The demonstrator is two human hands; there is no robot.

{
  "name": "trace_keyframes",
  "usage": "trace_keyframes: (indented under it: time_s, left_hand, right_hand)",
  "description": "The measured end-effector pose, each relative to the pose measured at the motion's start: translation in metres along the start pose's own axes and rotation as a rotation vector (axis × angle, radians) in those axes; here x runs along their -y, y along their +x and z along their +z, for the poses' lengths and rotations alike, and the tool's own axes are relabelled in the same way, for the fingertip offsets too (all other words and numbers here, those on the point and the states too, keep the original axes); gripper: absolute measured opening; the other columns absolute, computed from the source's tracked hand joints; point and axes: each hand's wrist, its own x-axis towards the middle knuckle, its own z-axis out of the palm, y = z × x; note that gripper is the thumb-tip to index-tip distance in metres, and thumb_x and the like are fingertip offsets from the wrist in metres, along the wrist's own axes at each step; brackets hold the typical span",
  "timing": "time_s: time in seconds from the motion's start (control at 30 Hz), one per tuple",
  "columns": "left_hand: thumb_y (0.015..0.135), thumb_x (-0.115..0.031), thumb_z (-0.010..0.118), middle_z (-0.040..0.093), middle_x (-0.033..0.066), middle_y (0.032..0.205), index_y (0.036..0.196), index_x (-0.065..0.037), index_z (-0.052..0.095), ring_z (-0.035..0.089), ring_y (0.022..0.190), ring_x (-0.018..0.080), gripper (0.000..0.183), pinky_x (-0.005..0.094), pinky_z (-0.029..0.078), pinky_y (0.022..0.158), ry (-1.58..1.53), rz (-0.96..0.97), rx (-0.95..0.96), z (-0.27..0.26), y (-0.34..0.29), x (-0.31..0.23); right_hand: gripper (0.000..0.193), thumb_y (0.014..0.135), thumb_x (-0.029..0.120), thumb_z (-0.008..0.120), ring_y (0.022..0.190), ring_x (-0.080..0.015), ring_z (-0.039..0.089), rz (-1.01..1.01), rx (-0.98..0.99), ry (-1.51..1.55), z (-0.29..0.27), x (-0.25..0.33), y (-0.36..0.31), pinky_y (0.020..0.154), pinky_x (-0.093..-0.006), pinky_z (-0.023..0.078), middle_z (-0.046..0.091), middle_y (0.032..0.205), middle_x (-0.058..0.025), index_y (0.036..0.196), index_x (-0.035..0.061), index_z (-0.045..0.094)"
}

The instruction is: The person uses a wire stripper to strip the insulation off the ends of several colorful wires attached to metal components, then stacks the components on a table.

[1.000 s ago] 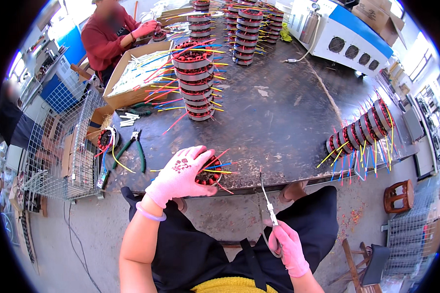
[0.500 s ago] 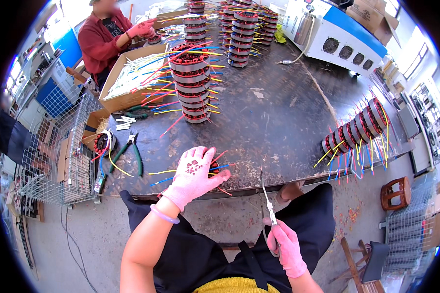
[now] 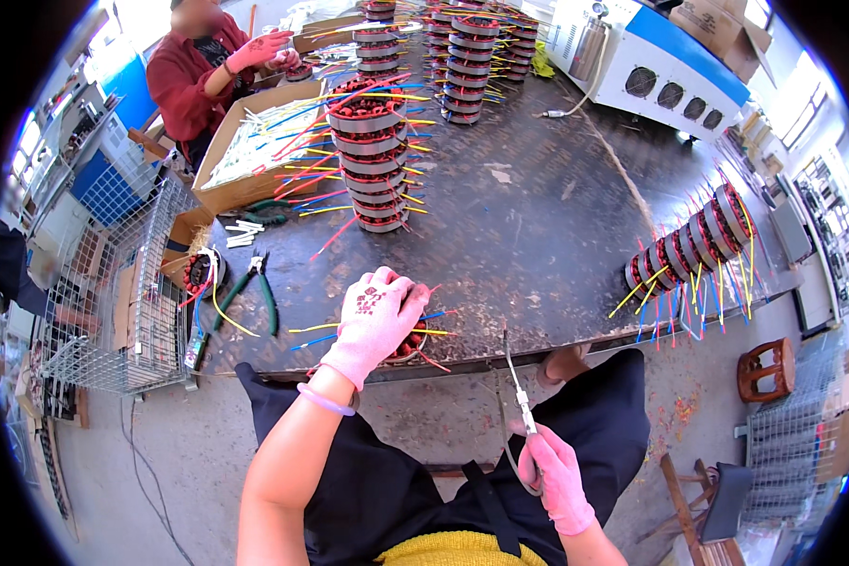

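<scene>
At the table's front edge lies a motor stator (image 3: pixel 407 351) with red windings and red, yellow and blue wire leads. My left hand (image 3: pixel 375 319), in a pink glove, is closed over its left and far side, hiding much of the ring. A red lead sticks out by the fingertips; whether they pinch it I cannot tell. My right hand (image 3: pixel 558 481), also gloved in pink, grips a slim tool (image 3: pixel 522 401) with a white middle, a thin metal tip and a grey loop or cord. That tip points up near the table edge, right of the stator and apart from it.
Stacked stators (image 3: pixel 373 170) stand beyond my left hand; another stack (image 3: pixel 689 250) leans over at right. Green-handled cutters (image 3: pixel 260 283), white sleeves (image 3: pixel 243 233) and one more stator (image 3: pixel 198 272) lie at left, near a carton (image 3: pixel 208 196). A co-worker (image 3: pixel 193 85) sits at the far left.
My left thumb and fingers have come closer together, and the hand has tilted, showing more of the stator's near right side. My right hand and its tool have barely moved.
</scene>
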Motion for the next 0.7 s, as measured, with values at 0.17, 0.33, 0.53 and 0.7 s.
trace_keyframes:
  time_s: [0.17, 0.33, 0.53, 0.7]
  left_hand:
    - [0.089, -0.033, 0.063, 0.063, 0.0116, 0.102, 0.097, -0.008, 0.073, 0.058, 0.1, 0.0315, 0.028, 0.0403, 0.048, 0.087, 0.047, -0.036, -0.006, 0.002, 0.003, -0.005]
    - [0.085, -0.043, 0.067, 0.059, 0.0163, 0.116, 0.116, -0.005, 0.065, 0.054, 0.113, 0.0362, 0.048, 0.0432, 0.044, 0.097, -0.023, -0.011, 0.019, -0.009, -0.007, -0.004]
    - [0.068, -0.064, 0.075, 0.034, 0.0301, 0.146, 0.142, 0.009, 0.034, 0.028, 0.138, 0.0474, 0.112, 0.0541, 0.02, 0.117, 0.096, 0.109, 0.061, -0.006, -0.035, -0.015]
    - [0.065, -0.063, 0.077, 0.034, 0.0292, 0.146, 0.144, 0.008, 0.031, 0.027, 0.14, 0.0454, 0.116, 0.054, 0.018, 0.117, 0.166, 0.102, 0.076, -0.008, -0.037, -0.021]
  right_hand:
    - [0.038, 0.103, 0.025, 0.044, 0.049, -0.0043, 0.038, -0.002, -0.007, 0.006, -0.001, -0.001, 0.0, 0.046, -0.0194, 0.027, 0.049, 0.06, 0.0041, 0.126, -0.0021, 0.058]
    - [0.04, 0.103, 0.026, 0.046, 0.048, -0.0044, 0.038, -0.014, 0.001, 0.043, -0.005, -0.003, -0.003, 0.045, -0.0193, 0.027, 0.048, 0.059, 0.0037, 0.126, -0.0031, 0.057]
    - [0.042, 0.102, 0.028, 0.046, 0.047, -0.004, 0.037, -0.036, -0.029, 0.04, -0.008, -0.005, -0.003, 0.043, -0.0192, 0.026, 0.048, 0.059, 0.0035, 0.128, -0.004, 0.055]
    - [0.043, 0.102, 0.029, 0.046, 0.048, -0.0035, 0.037, -0.022, -0.038, 0.009, -0.002, 0.0, -0.003, 0.044, -0.0188, 0.026, 0.048, 0.059, 0.0038, 0.127, -0.004, 0.055]
